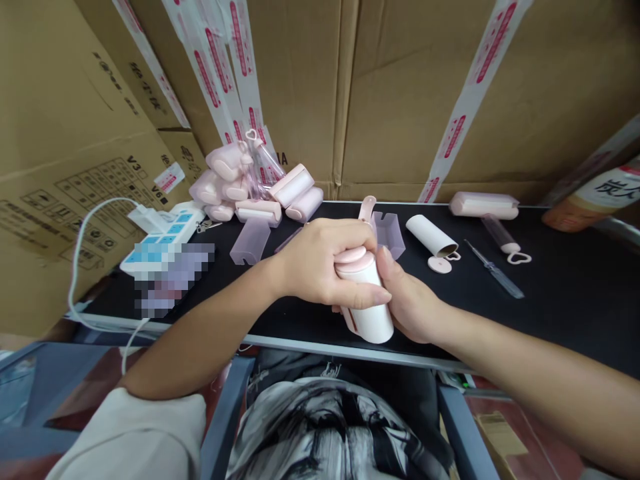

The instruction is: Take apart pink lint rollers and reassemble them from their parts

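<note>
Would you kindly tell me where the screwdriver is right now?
In the head view, the screwdriver lies on the black table, right of the right hand, with the clear heart-ended handle just behind it.

Blurred patch [170,277] beside the power strip [165,233]

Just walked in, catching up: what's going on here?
A person grips a white roll with both hands above the black table: the left hand closes over its pink capped end, the right hand holds the body. A second white roll, a pink disc and a screwdriver lie to the right; a pile of pink rollers sits at the back left.
</note>
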Available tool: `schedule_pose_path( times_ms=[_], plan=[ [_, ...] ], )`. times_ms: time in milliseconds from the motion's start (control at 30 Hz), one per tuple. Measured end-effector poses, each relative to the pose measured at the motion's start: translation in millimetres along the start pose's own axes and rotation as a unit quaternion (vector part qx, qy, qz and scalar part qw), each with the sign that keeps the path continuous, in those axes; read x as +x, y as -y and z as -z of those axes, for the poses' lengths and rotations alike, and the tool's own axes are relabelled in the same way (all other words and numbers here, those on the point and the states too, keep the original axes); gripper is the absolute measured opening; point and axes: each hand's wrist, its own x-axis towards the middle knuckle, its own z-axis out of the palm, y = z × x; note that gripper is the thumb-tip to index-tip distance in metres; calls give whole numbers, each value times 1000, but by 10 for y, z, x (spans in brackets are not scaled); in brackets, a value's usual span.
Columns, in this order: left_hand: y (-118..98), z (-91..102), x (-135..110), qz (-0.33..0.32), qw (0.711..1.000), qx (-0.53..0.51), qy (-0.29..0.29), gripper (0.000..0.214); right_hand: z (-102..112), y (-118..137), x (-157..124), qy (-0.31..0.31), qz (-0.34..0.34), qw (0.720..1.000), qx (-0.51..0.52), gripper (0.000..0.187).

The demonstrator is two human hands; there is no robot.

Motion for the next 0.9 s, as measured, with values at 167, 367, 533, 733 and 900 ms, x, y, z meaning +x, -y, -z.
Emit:
schedule_pose_path(
  times_ms=[167, 367, 533, 733, 900],
  plan=[
    [-14, 20, -28, 26, 999, 15, 25, 40, -28, 41, 6, 21, 9, 999, 27, 82],
    [-6, 10, -55, -18, 999, 35, -26, 40, -23, 5, -14, 46, 46, 996, 55, 74],
    [69, -35, -73, -84, 993, 30, -84, 48, -18, 129, -2, 72, 106, 991, 44, 73],
    [103, -6, -134, 30, 994, -11, -106, 73, 1, 223, 27, 50, 88, 991, 85, 47],
    [44, 33, -138, 228, 973, -25, 13, 58, 91, 111, 82, 31, 45, 991, 119, 56]
  ],
)
